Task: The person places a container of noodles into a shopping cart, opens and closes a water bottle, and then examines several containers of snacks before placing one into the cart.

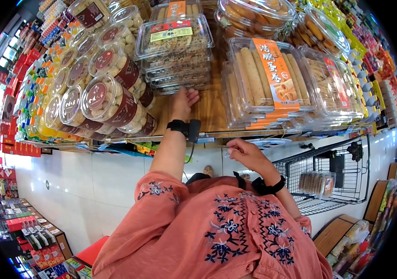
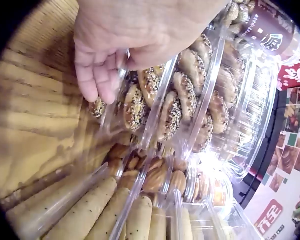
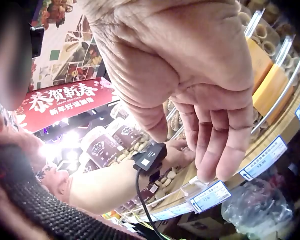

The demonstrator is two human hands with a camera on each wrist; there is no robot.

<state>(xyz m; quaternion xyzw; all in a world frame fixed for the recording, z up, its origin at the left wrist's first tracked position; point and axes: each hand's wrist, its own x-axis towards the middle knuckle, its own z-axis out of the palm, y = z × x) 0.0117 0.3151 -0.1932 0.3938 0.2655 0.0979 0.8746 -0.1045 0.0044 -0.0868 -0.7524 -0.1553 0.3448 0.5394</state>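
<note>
My left hand point(image 1: 184, 103) is at the front foot of a stack of clear plastic boxes point(image 1: 175, 60), with its fingers extended to the right. In the left wrist view, its fingers point(image 2: 97, 80) are right at the edge of a lower box, which holds seed-coated cookies point(image 2: 170, 112). My right hand point(image 1: 249, 158) hangs just before the shelf's front edge, fingers loosely bent, nothing held. In the right wrist view, its fingertips overlap the price-label rail beside a blue-and-white price label point(image 3: 210, 196).
Round tubs of nut-like snacks point(image 1: 110, 100) stand to the left. Boxes of egg rolls point(image 1: 272, 74) are stacked to the right on the wooden shelf point(image 1: 207, 109). A shopping cart point(image 1: 296, 197) with boxed goods point(image 1: 317, 182) stands at the right.
</note>
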